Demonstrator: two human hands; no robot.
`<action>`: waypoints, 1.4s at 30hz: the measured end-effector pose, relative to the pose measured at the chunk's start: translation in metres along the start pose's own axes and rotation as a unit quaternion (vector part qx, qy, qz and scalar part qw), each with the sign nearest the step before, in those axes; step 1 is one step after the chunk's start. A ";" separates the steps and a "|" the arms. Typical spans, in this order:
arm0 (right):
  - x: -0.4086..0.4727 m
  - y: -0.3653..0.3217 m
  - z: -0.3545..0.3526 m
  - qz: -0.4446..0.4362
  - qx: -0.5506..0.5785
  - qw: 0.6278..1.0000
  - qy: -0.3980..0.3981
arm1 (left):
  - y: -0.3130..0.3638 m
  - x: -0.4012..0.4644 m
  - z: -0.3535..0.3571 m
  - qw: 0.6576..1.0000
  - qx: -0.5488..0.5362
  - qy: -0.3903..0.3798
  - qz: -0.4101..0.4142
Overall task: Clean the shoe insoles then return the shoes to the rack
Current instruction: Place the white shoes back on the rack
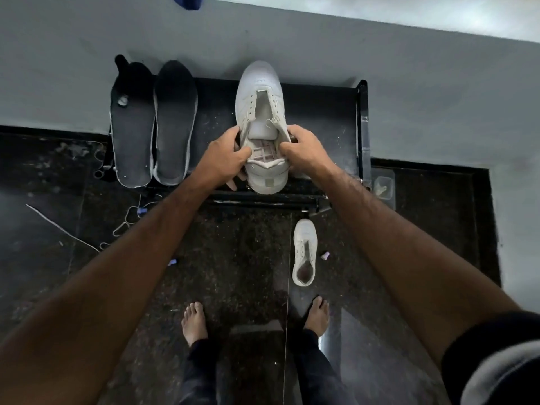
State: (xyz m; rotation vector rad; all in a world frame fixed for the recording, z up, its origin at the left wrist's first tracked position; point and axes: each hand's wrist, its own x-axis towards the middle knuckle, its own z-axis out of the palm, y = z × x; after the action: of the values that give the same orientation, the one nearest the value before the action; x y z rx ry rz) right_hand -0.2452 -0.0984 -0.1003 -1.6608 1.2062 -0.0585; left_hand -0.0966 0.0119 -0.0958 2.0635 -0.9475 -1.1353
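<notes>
A white lace-less shoe (258, 83) is held over the black shoe rack (321, 118), toe pointing at the wall. My left hand (225, 154) grips its left collar and my right hand (306, 152) grips its right collar, spreading the opening. Inside, the bare grid of the sole shows, with no insole in place. Two dark insoles (131, 130) (174, 124) lie side by side on the rack's left end, their heels hanging over its front edge. The second white shoe (304, 252) stands on the floor below the rack, toe toward it.
A grey wall (438, 83) rises behind the rack. White laces (122, 226) trail on the dark speckled floor at the left. A clear plastic box (383, 187) sits by the rack's right end. My bare feet (194, 323) stand on the floor below.
</notes>
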 end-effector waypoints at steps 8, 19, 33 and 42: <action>0.011 -0.003 -0.013 -0.032 -0.021 0.999 -0.015 | -0.008 0.002 0.017 0.994 -0.109 0.002 -0.013; -0.082 0.079 -0.047 -0.088 0.096 0.986 0.106 | -0.049 -0.073 0.080 0.982 -0.129 0.137 0.018; -0.176 0.379 -0.008 0.247 0.205 0.943 0.088 | -0.136 -0.090 0.279 0.957 0.130 -0.217 -0.143; -0.092 0.529 0.109 0.285 0.115 0.951 0.022 | -0.254 0.000 0.416 0.932 0.249 -0.223 -0.143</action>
State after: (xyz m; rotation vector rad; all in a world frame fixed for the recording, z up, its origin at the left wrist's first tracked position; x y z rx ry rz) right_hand -0.5852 0.0654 -0.4980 -1.0685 1.6071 0.1205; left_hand -0.3845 0.0919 -0.4811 2.4549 -1.2829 -1.7112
